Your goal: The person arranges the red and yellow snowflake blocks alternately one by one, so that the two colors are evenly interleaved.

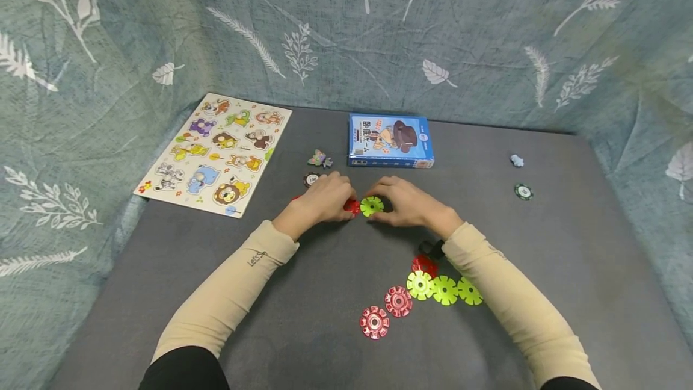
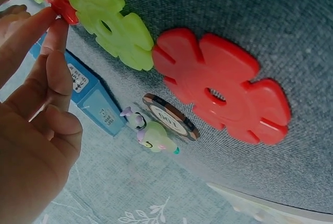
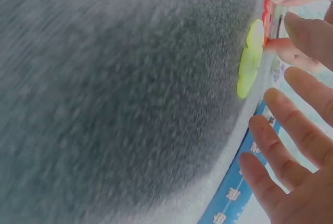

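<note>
Left hand (image 1: 329,197) holding: thumb and fingertip pinch a red plastic flower-shaped disc with notched rim (image 1: 353,207) by its opposite edges; disc low at the grey tabletop (image 1: 335,257), at the right end of the fingers. Right hand (image 1: 406,203) faces it, fingers and thumb apart on the far and near sides of a lime-green plastic notched disc (image 1: 372,206); whether they touch its rim, cannot tell. This green disc sits just right of the pinched red one, edges very close; contact uncertain. Left-wrist view gives what the head view hides under the left hand: a second lime-green disc (image 2: 112,23) left of the pinched piece, and a larger-looking red disc (image 2: 221,86) meeting it on the far left, so four in alternating colours run in a line. The head view has only a red sliver of that end one. Right-wrist view shows the right fingers spread, and the left finger and thumb bracketing the red. Only the head view takes in the near-right cluster: one red disc (image 1: 425,266), three lime-green discs (image 1: 445,290), then two glossy red discs (image 1: 398,301) trailing to the near left. Just beyond the left hand, a round dark chip with white centre (image 1: 311,179), legible as "100" by left-wrist view, beside a small green-and-purple figurine (image 1: 318,158). Blue cardboard game box (image 1: 390,140) on the far side, beyond both hands.
</note>
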{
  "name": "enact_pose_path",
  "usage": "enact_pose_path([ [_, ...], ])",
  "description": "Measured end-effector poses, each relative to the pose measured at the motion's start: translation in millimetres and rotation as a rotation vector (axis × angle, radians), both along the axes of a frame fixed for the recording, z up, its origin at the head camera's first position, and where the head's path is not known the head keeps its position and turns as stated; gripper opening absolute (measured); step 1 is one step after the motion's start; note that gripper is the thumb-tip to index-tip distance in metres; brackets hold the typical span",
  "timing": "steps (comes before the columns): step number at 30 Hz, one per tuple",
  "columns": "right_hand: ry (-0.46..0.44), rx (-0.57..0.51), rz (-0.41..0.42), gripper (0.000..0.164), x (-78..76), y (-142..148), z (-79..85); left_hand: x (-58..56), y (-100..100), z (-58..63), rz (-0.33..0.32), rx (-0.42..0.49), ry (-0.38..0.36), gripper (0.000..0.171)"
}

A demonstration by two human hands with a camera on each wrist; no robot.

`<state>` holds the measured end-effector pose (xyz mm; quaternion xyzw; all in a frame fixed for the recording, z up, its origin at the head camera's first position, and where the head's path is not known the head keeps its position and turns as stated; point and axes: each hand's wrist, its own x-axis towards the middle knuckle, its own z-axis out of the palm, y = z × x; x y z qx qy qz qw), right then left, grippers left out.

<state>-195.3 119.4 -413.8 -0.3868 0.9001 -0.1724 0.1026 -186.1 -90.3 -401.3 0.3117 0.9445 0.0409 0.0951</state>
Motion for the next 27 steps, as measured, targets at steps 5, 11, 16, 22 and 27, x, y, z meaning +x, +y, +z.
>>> enact_pose_path([
  [5,0.029,0.023,-0.003,0.043,3.8,8.7,3.9,-0.7,-0.4,1.5,0.004,-0.003,-0.001,0.034],
  [11,0.058,0.016,0.029,0.041,15.5,20.8,5.0,0.2,0.3,0.6,0.007,0.009,-0.007,0.034],
  [16,0.107,0.026,0.107,0.038,32.8,26.2,3.1,1.6,0.3,-0.7,0.005,0.009,-0.010,0.034],
  [22,0.173,0.005,0.240,0.035,61.3,27.1,-0.9,2.3,0.8,-0.7,0.004,0.008,-0.017,0.034],
  [27,0.220,-0.045,0.343,0.035,84.2,22.8,-1.9,1.9,1.0,-0.6,0.007,0.013,-0.011,0.034],
])
